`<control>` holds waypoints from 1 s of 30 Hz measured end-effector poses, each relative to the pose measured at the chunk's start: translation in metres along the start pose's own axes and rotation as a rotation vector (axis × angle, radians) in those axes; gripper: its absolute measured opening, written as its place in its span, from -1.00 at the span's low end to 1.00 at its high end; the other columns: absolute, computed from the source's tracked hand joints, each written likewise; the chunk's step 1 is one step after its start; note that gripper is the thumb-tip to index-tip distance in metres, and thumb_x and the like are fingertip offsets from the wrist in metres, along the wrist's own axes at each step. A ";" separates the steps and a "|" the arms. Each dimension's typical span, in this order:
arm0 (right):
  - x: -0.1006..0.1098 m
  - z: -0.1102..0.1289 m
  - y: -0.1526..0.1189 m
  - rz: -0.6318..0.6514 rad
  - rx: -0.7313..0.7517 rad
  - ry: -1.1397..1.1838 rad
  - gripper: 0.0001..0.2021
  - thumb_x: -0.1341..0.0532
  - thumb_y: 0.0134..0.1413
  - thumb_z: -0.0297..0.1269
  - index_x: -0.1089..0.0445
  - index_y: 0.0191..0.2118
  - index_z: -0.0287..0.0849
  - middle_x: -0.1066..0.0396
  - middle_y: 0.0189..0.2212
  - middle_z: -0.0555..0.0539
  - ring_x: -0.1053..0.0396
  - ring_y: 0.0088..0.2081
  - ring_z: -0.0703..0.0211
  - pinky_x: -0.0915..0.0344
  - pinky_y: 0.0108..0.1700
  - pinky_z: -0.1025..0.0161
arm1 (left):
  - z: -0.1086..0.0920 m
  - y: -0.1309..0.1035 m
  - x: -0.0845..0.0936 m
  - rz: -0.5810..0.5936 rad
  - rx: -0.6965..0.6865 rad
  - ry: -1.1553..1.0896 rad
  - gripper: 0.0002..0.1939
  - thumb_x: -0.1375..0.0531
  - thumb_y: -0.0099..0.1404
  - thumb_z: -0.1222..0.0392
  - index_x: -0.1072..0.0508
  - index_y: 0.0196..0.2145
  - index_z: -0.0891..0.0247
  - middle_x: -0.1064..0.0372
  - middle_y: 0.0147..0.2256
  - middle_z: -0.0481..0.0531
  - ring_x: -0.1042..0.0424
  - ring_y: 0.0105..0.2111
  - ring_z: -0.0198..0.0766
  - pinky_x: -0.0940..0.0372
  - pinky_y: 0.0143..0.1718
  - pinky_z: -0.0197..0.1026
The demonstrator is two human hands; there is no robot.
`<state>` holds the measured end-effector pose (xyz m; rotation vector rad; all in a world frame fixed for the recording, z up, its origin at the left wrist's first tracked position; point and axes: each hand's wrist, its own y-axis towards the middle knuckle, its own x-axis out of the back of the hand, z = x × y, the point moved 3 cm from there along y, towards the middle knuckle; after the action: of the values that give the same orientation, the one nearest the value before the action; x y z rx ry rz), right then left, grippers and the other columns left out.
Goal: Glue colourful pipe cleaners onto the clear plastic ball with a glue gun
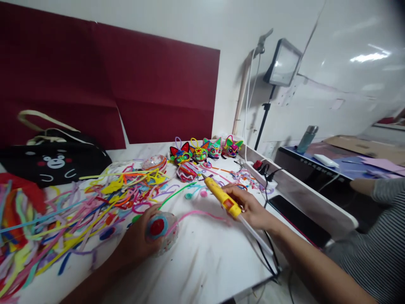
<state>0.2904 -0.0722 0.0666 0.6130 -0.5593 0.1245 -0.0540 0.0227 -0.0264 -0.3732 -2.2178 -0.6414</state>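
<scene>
My left hand (137, 236) is wrapped round a clear rounded plastic piece (171, 238) near the front of the table. A red disc (157, 226) on a blue ring shows on its side. From it a pink pipe cleaner (202, 213) trails to the right. My right hand (248, 207) grips a yellow hot glue gun (218, 194), nozzle pointing up and left, away from the plastic piece. A white glue stick (253, 232) sticks out of its back end. Past my left fingers, a green pipe cleaner (175, 193) runs toward the back.
Colourful pipe cleaners (95, 211) lie heaped on the left, before a black bag (53, 164). Several decorated animal heads (199, 153) stand along the back. A phone (299, 221) and a power strip (262, 171) lie right. Another person's striped sleeve (376, 236) shows there.
</scene>
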 end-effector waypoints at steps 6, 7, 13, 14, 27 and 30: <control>-0.006 -0.028 0.024 0.006 0.058 -0.035 -0.77 -0.30 0.10 -0.30 -0.42 -0.10 -0.15 -0.46 -0.26 -0.07 -0.42 -0.32 0.13 -0.34 -0.29 0.25 | -0.002 0.008 -0.005 0.069 -0.066 -0.126 -0.20 -0.28 0.18 0.03 -0.18 0.34 0.09 -0.53 0.15 0.21 -0.60 0.08 0.12 -0.56 0.00 -0.01; -0.008 -0.030 0.026 0.012 0.075 -0.045 -0.75 -0.31 0.07 -0.30 -0.43 -0.10 -0.15 -0.48 -0.23 -0.09 -0.44 -0.27 0.09 -0.37 -0.23 0.21 | -0.003 0.010 -0.006 0.034 -0.077 -0.150 -0.22 -0.27 0.18 0.05 -0.19 0.33 0.10 -0.52 0.15 0.21 -0.60 0.08 0.12 -0.56 0.01 0.00; -0.023 -0.020 0.021 0.106 0.249 -0.102 -0.80 -0.19 0.42 -0.22 -0.40 0.04 -0.15 -0.51 -0.08 -0.24 -0.50 -0.09 0.03 -0.47 -0.05 0.13 | -0.008 0.022 -0.018 0.090 -0.168 -0.256 -0.19 -0.36 0.11 -0.01 -0.28 0.30 0.15 -0.29 0.34 0.31 -0.31 0.36 0.23 -0.30 0.35 0.16; -0.026 -0.017 0.018 0.124 0.279 -0.120 -0.79 -0.16 0.46 -0.21 -0.38 0.08 -0.15 -0.50 -0.07 -0.25 -0.50 -0.07 0.03 -0.48 -0.04 0.13 | -0.008 0.024 -0.020 0.106 -0.171 -0.271 -0.18 -0.37 0.08 -0.04 -0.32 0.28 0.14 -0.28 0.35 0.28 -0.28 0.38 0.25 -0.27 0.37 0.17; -0.041 -0.008 -0.003 0.321 0.306 -0.060 -0.71 -0.12 0.47 -0.28 -0.33 0.20 -0.13 -0.51 -0.05 -0.23 -0.55 -0.04 0.03 -0.56 -0.09 0.16 | -0.027 0.015 -0.014 0.223 -0.095 -0.440 -0.01 -0.39 0.06 0.01 -0.15 0.41 0.05 -0.33 0.32 0.19 -0.31 0.36 0.19 -0.21 0.42 0.12; -0.041 -0.004 -0.003 0.338 0.316 -0.067 -0.75 -0.10 0.51 -0.26 -0.36 0.16 -0.17 -0.54 -0.09 -0.25 -0.57 -0.07 0.04 -0.56 -0.10 0.18 | -0.032 0.013 -0.012 0.225 -0.103 -0.441 0.00 -0.40 0.06 -0.03 -0.16 0.42 0.05 -0.39 0.28 0.17 -0.26 0.39 0.25 -0.21 0.41 0.15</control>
<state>0.2581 -0.0707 0.0407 0.8280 -0.7123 0.5201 -0.0208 0.0152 -0.0126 -0.8740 -2.5076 -0.5936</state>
